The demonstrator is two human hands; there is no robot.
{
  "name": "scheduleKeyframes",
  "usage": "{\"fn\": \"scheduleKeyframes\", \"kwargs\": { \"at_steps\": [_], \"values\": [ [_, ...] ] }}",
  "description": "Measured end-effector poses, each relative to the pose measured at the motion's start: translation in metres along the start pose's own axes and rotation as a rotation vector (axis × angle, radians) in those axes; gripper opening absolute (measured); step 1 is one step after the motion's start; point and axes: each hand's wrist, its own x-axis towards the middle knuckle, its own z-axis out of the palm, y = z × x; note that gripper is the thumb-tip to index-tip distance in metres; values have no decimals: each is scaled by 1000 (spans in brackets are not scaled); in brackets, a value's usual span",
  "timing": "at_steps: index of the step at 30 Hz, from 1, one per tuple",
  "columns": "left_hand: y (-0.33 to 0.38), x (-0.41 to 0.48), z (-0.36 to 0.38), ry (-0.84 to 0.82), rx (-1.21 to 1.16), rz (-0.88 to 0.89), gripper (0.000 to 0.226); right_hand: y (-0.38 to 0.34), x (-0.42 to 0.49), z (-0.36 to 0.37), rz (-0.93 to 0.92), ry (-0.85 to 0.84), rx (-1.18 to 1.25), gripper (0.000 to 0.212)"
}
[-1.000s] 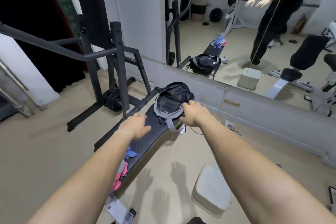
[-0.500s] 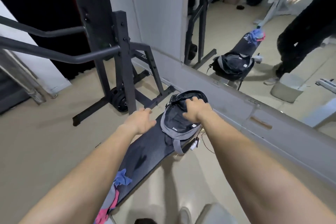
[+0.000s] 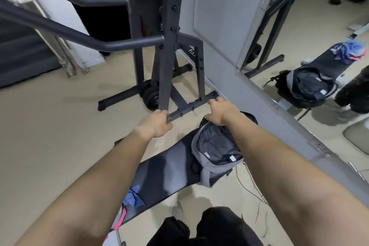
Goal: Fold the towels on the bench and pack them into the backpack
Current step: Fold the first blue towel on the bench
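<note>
- The backpack point(image 3: 217, 152) lies on the far part of the black padded tabletop point(image 3: 159, 177). Its main compartment is unzipped and gaping, so the dark lining shows. Its grey bottom edge hangs over the tabletop's right side.
- The right hand point(image 3: 219, 111) is at the backpack's far rim. Its grip is clamped on that rim, with the fingers curled over the edge and the thumb against the dark fabric.
- The left hand point(image 3: 156, 124) hovers to the left of the backpack, beyond the tabletop's far edge. Its fingers are loosely curled and the grip is not closed on anything.
- The towels point(image 3: 132, 198) sit in a crumpled, unfolded heap at the near end of the tabletop, well apart from the backpack. Blue cloth is on top, and pink shows below it, partly hidden by the left forearm.
- A dark steel rack point(image 3: 169, 46) stands on the beige floor point(image 3: 50, 126) beyond the hands, with weight plates point(image 3: 150, 96) at its base.
- A mirror point(image 3: 319, 26) on the right wall shows the backpack and the towels again.
- Thin cables point(image 3: 249, 183) trail across the floor to the right of the tabletop.
- The person's dark trousers point(image 3: 215, 225) and one shoe point(image 3: 176, 208) show at the bottom edge.
</note>
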Motion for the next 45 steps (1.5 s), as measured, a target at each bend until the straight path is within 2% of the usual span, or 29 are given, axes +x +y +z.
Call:
{"fn": "scheduleKeyframes", "kwargs": {
  "at_steps": [8,12,15,17,19,27,32,36,41,45],
  "values": [
    [-23,20,3,-7,-78,-220,54,-31,84,-16,-232,-74,-102,58],
    [-18,16,27,6,-158,-409,56,-34,114,4,-443,-71,-161,45],
    [-4,8,51,-13,-231,-556,58,-36,122,19,-574,-165,-220,53],
    [9,3,63,-31,-259,-601,60,-34,123,32,-621,-224,-259,60],
    [16,0,74,-27,-271,-628,61,-32,120,48,-648,-245,-253,58],
    [-9,-30,131,-28,-360,-676,59,-40,97,117,-639,-324,-268,56],
    [-57,-59,188,-74,-320,-607,59,-73,71,167,-585,-337,-243,53],
    [-102,-64,228,-68,-298,-570,47,-103,65,216,-579,-350,-209,56],
    [-148,-15,283,-7,-262,-555,54,-122,109,290,-607,-324,-267,57],
    [-184,56,333,110,-235,-535,53,-128,177,354,-653,-196,-308,57]
  ]
}}
